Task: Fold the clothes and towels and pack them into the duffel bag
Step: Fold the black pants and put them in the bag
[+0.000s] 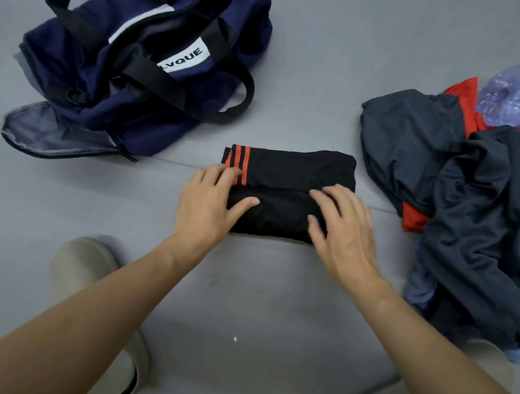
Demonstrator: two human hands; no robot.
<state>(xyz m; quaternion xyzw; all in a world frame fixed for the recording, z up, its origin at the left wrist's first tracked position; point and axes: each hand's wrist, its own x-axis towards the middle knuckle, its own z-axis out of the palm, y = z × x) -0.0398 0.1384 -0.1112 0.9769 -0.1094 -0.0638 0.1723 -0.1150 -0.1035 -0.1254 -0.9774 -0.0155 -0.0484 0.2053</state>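
- Two bare forearms reach in from the near edge, and a pair of beige shoes (82, 269) stands on the grey floor (310, 75) on the near side of the folded black shorts (288, 177).
- The folded black shorts lie flat on the floor as a compact rectangle, with red stripes showing at their far left corner.
- The left hand (211, 202) rests on the left end of the shorts, fingers straight and spread over the stripes, thumb laid across the lower fold; it grips nothing.
- The right hand (340, 229) lies flat on the right end of the shorts, fingers extended and slightly blurred, pressing on the cloth rather than grasping it.
- The navy duffel bag (178, 105) sits beyond the shorts and to their left, apart from them, slumped with its black handles flopped over the top and a white label (184, 59) reading "LVQUE".
- An end flap (56, 135) of the bag lies open on the floor, on the bag's near left side.
- A heap of unfolded dark grey and red clothes (473, 184) lies just to the right of the shorts.
- A crumpled clear plastic bag (519, 93) sits at the far side of that heap.
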